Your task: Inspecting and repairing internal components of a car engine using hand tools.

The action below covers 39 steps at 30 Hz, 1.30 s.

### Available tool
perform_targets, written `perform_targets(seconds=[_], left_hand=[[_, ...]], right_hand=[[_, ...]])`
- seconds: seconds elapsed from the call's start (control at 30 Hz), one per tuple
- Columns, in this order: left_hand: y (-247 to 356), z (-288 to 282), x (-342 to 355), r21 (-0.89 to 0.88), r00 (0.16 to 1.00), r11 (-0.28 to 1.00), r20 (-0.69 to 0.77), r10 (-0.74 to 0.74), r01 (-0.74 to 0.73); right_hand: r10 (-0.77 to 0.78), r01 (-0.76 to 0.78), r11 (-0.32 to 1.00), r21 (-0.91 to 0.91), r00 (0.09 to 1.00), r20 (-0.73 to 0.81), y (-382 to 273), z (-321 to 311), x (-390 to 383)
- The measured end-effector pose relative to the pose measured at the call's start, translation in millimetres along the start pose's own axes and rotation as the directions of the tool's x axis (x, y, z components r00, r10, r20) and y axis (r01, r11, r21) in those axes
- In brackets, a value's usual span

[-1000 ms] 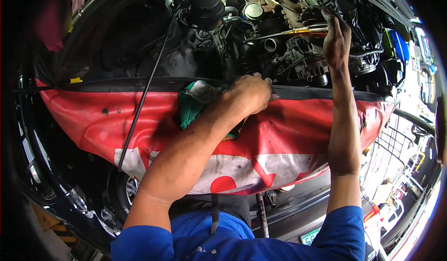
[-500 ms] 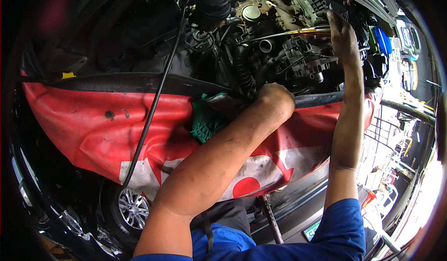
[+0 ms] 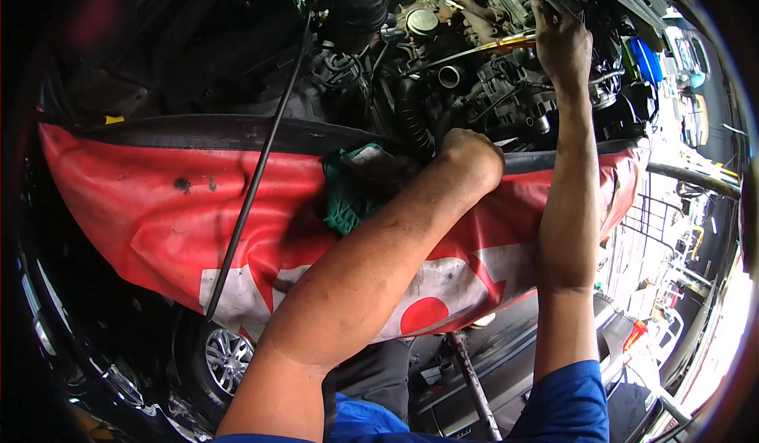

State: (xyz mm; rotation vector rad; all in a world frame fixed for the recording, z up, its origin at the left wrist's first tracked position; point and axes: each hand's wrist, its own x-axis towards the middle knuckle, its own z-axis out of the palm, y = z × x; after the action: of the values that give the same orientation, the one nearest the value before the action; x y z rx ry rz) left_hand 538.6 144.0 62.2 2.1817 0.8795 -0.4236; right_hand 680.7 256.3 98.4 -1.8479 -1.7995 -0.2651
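My right hand [image 3: 563, 43] is closed round the amber handle of a long screwdriver [image 3: 512, 43] above the engine [image 3: 514, 87]. The screwdriver's thin shaft slopes down to the left, toward hoses beside an open round pipe end [image 3: 451, 77]. I cannot make out what its tip touches. My left hand [image 3: 472, 149] is bent over the edge of the engine bay, its fingers hidden behind the wrist. A green cloth [image 3: 348, 194] lies left of that forearm, on the red fender cover [image 3: 158, 198].
A black prop rod [image 3: 257, 174] slants across the bay and the cover at the left. Below the cover shows a wheel [image 3: 228, 358]. Ribbed black hose [image 3: 413, 115] runs down near my left hand. Metal racks [image 3: 652, 221] stand at the far right.
My right hand has shifted left and slightly up with the screwdriver, whose handle end now tilts higher. My left hand has stayed almost in place.
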Motion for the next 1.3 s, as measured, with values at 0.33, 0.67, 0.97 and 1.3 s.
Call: perform_targets(seconds=[0.33,0.67,0.97,1.3], left_hand=[[2.6,3.1,-0.4,-0.014,0.999,1.000,-0.050,0.021,-0.021],[-0.4,0.8,-0.1,-0.028,0.999,1.000,-0.045,0.003,-0.005],[-3.2,-1.4,-6.6,-0.064,0.995,0.998,-0.103,0.011,-0.017],[-2.3,3.3,-4.4,-0.056,0.982,0.997,-0.182,0.044,-0.055]], right_hand=[[-0.156,0.157,0.988,-0.007,0.974,-0.163,-1.8,11.8,2.2],[-0.058,0.061,0.997,0.050,0.997,-0.052,-33.4,0.1,-6.3],[0.070,-0.076,0.995,0.072,0.994,0.081,-21.8,-9.0,0.0],[0.100,-0.114,0.991,0.065,0.978,0.185,-18.8,-14.2,1.4]])
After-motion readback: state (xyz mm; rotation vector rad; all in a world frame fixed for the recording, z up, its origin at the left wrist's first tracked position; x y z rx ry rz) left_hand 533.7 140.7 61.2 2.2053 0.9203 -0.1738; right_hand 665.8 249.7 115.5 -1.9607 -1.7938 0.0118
